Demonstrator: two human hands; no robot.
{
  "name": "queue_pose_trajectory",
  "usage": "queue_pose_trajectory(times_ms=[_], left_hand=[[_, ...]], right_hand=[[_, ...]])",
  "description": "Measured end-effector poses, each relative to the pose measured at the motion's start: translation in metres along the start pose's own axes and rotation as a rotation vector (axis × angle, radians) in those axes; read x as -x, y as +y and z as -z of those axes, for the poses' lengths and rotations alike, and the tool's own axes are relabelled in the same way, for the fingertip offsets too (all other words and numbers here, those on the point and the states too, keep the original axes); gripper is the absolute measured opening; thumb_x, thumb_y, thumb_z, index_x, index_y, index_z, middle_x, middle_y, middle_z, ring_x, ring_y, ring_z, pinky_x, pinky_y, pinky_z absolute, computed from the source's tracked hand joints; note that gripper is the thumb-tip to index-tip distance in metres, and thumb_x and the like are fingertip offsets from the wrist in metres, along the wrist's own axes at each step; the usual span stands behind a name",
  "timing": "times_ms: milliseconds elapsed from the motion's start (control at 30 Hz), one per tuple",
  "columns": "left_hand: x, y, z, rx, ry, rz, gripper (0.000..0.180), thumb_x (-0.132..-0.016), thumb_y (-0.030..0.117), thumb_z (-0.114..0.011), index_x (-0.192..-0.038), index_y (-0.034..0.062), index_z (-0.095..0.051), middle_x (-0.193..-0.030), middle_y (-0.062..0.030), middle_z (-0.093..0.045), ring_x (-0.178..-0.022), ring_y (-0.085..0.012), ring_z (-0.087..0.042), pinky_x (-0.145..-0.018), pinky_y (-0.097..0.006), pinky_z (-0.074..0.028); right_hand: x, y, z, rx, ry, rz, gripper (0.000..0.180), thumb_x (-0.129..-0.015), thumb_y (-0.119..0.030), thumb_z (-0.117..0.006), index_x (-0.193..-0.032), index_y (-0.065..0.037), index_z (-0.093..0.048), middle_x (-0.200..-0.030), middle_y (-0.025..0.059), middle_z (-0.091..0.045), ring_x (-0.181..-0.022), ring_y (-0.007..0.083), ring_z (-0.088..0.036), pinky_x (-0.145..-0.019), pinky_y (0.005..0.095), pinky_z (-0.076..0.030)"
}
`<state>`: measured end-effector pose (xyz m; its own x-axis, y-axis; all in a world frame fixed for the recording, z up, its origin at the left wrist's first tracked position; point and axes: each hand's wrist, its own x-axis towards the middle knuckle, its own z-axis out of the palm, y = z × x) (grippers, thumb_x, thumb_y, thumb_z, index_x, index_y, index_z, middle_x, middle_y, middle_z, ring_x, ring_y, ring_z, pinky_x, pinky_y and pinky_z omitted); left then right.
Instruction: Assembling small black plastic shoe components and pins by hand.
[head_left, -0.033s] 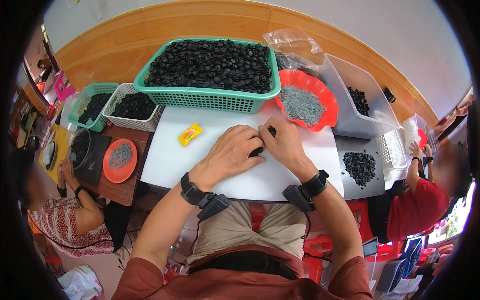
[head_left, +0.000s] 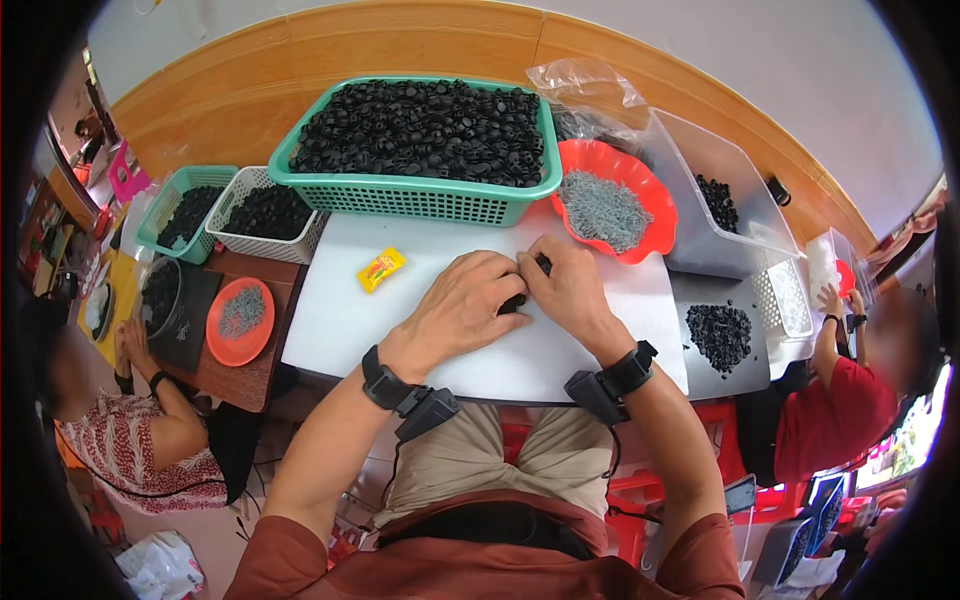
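My left hand [head_left: 463, 300] is curled over the white work surface [head_left: 340, 320], its fingers closed on a small black plastic part [head_left: 513, 303] that shows between thumb and forefinger. Close against it, my right hand [head_left: 567, 287] is closed as well, with another bit of black plastic part [head_left: 544, 263] peeking out by its fingers. The fingertips of both hands meet, and most of what they hold is hidden. Beyond the hands stands a large green basket [head_left: 410, 190] heaped with black plastic parts. A red scalloped bowl [head_left: 660, 215] of grey metal screws or pins is nearest my right hand.
A yellow packet [head_left: 381, 269] lies left of my hands. On the right are a clear bin [head_left: 730, 245] and a pile of small black pieces [head_left: 719, 337]. Smaller baskets and an orange plate [head_left: 228, 348] are at left. One person sits at each side.
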<state>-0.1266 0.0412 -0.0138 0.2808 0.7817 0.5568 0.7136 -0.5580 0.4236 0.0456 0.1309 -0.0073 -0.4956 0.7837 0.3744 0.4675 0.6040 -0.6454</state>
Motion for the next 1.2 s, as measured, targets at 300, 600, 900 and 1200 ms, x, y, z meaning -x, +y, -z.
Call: queue_pose_trajectory(times_ms=[300, 600, 900, 1200], left_hand=[[-0.001, 0.004, 0.000, 0.055, 0.029, 0.096, 0.038, -0.072, 0.018, -0.087, -0.099, 0.0029, -0.064, -0.110, -0.0115, -0.060, -0.098, -0.0349, -0.062, -0.084, -0.044, -0.051], [-0.002, 0.002, -0.005, 0.034, 0.063, 0.132, 0.060, -0.069, 0.020, -0.090, -0.113, 0.0031, -0.053, -0.112, -0.0149, -0.059, -0.100, -0.0381, -0.062, -0.084, -0.045, -0.051], [-0.003, 0.003, -0.006, 0.049, 0.078, 0.145, 0.067, -0.070, 0.024, -0.091, -0.122, 0.0020, -0.053, -0.118, -0.0157, -0.061, -0.109, -0.0368, -0.063, -0.091, -0.044, -0.053], [-0.002, 0.003, -0.006, 0.040, 0.090, 0.135, 0.071, -0.070, 0.026, -0.090, -0.127, 0.0014, -0.053, -0.123, -0.0170, -0.062, -0.114, -0.0375, -0.061, -0.095, -0.045, -0.051]], right_hand=[[0.004, 0.001, -0.003, 0.121, 0.021, 0.036, 0.019, -0.092, -0.020, -0.069, -0.086, -0.003, -0.067, -0.080, 0.0202, -0.070, -0.074, 0.0430, -0.067, -0.068, 0.0524, -0.051], [0.008, 0.004, -0.007, 0.229, 0.020, 0.131, 0.016, -0.088, -0.019, -0.070, -0.098, -0.007, -0.073, -0.094, 0.0150, -0.069, -0.084, 0.0386, -0.068, -0.073, 0.0484, -0.054], [0.012, -0.003, -0.001, 0.258, -0.022, 0.149, 0.018, -0.087, -0.019, -0.071, -0.098, -0.004, -0.073, -0.093, 0.0133, -0.070, -0.089, 0.0364, -0.066, -0.078, 0.0478, -0.053], [0.013, -0.012, 0.003, 0.242, -0.048, 0.107, 0.020, -0.087, -0.019, -0.071, -0.099, -0.003, -0.074, -0.094, 0.0120, -0.074, -0.089, 0.0337, -0.065, -0.081, 0.0454, -0.053]])
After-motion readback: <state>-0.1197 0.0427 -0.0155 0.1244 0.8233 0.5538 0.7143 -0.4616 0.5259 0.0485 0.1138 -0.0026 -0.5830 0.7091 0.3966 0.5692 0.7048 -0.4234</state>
